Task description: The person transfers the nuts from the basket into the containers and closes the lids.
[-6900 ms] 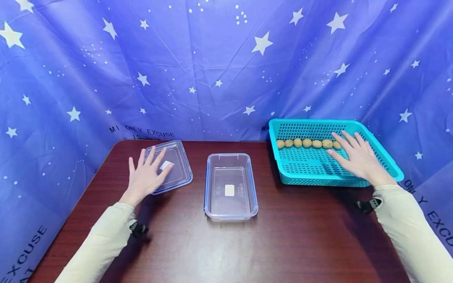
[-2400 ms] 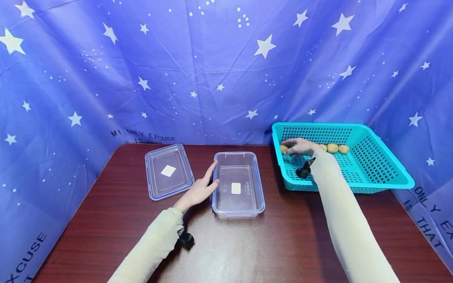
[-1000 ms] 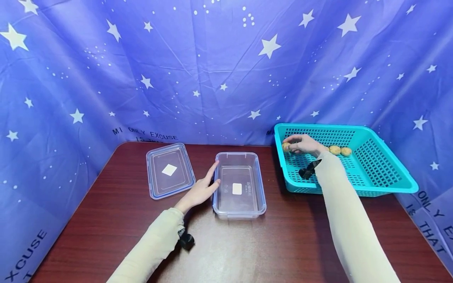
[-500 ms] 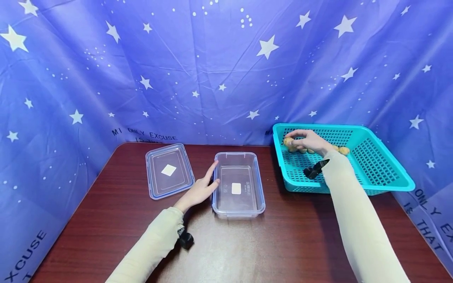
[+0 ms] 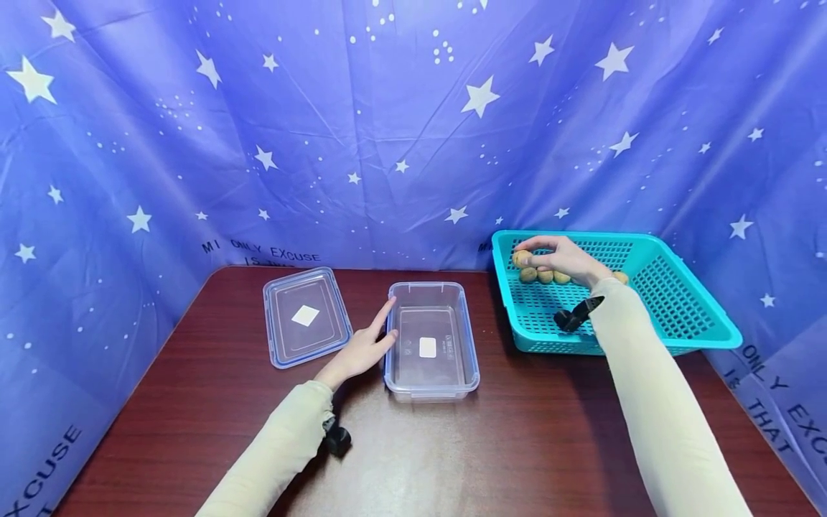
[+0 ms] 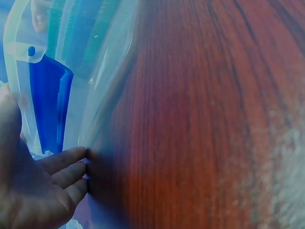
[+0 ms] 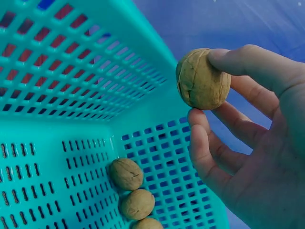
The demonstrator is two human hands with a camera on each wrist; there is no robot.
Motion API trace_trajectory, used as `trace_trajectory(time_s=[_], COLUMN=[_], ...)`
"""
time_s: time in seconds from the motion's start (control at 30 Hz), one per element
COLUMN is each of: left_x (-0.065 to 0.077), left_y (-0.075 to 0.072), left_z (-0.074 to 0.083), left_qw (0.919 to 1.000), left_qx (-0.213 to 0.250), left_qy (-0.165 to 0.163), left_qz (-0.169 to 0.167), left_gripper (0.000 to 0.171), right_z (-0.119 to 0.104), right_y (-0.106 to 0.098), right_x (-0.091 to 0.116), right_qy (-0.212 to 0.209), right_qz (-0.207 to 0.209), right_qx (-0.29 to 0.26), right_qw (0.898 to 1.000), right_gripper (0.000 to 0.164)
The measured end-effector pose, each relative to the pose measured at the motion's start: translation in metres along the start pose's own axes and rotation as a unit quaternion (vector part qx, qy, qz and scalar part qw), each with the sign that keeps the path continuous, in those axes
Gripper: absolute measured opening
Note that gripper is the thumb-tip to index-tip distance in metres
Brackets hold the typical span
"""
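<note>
Inside the teal basket (image 5: 685,291), walnuts (image 5: 545,276) lie beneath the right hand (image 5: 570,260).

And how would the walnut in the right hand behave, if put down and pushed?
The walnut would probably roll, being nearly round. It looks woody, so it should stay stiff, and its grooves may make it less slippery.

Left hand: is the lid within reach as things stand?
Probably yes: the lid lies on the table just left of the left hand, with nothing visible in the way. The hand would only need to leave the container.
</note>
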State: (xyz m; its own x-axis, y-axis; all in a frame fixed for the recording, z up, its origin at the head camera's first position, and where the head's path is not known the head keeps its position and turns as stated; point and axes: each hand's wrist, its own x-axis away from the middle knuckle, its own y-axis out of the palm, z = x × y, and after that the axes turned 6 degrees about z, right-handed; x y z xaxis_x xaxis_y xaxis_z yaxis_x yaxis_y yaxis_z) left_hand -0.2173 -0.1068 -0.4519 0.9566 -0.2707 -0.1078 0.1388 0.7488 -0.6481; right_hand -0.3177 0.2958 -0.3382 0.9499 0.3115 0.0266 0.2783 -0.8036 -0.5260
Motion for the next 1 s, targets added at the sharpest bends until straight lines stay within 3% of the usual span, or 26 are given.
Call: trace_trajectory(time_s=[0.6, 1.0], left_x=[0.001, 0.002], left_y=[0.000, -0.001], left_z=[0.001, 0.003], left_qw=[1.0000, 1.0000], left_qx=[-0.005, -0.002], left_qy=[0.000, -0.006], left_qz=[0.000, -0.007], left_gripper=[0.064, 0.065], right_z=[-0.016, -0.030], right_y=[0.008, 0.026], right_x=[0.018, 0.019], right_qy=[-0.045, -0.040], right_qz=[-0.004, -0.001], right_qx=[0.004, 0.007], right_qw=[0.999, 0.999], right_gripper=[0.043, 0.041])
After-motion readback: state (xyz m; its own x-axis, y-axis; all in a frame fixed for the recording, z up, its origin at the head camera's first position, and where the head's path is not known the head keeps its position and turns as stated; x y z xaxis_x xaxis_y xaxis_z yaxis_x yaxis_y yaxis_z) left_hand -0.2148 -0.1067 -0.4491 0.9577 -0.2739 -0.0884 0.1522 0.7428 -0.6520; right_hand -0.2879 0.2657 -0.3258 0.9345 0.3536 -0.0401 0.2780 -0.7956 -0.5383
